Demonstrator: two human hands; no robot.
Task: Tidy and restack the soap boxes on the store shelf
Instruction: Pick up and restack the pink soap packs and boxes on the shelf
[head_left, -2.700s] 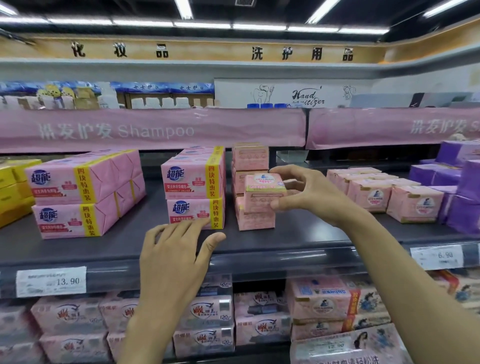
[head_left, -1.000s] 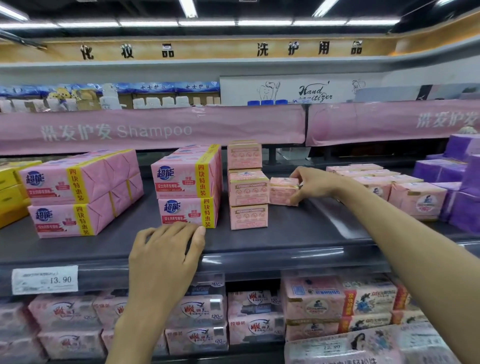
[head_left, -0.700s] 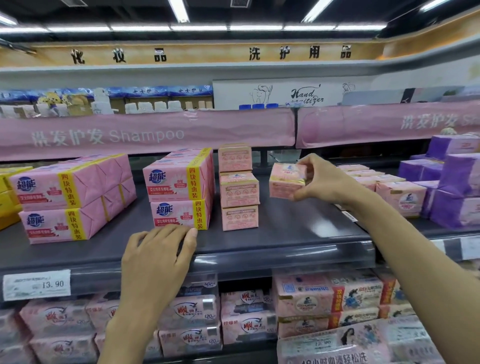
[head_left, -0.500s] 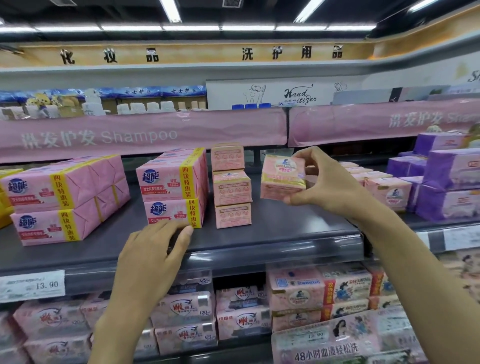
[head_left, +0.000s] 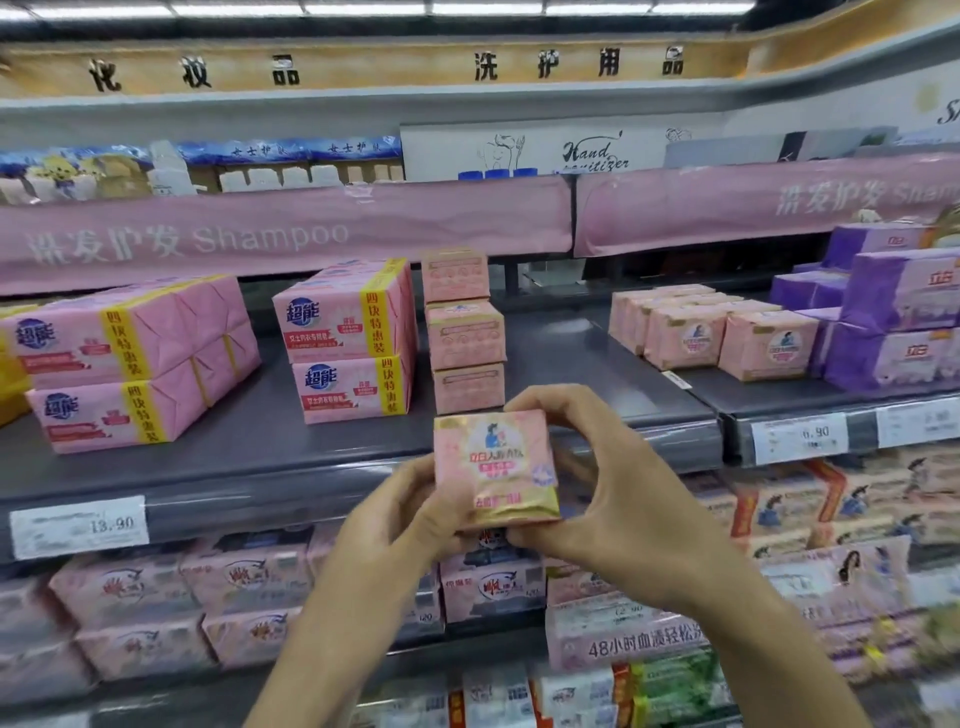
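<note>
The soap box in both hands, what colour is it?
Pink, with gold bands at top and bottom; the soap box shows best in the head view.

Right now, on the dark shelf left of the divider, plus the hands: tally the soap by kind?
Yellow-banded pink multipacks, fronts showing: 4
Stacked small pink boxes: 3
Held pink box, gripped by left hand and right hand: 1
Total: 8

**Bright, even light; soft edges**

Lit from above by ceiling tube lights (head_left: 363, 8). Faint glare on the dark shelf (head_left: 571, 364). Sharpest on the soap box (head_left: 493, 467) at centre; smeared toward lower packs (head_left: 130, 613) and corners. Bowed along the top by wide-angle distortion.
</note>
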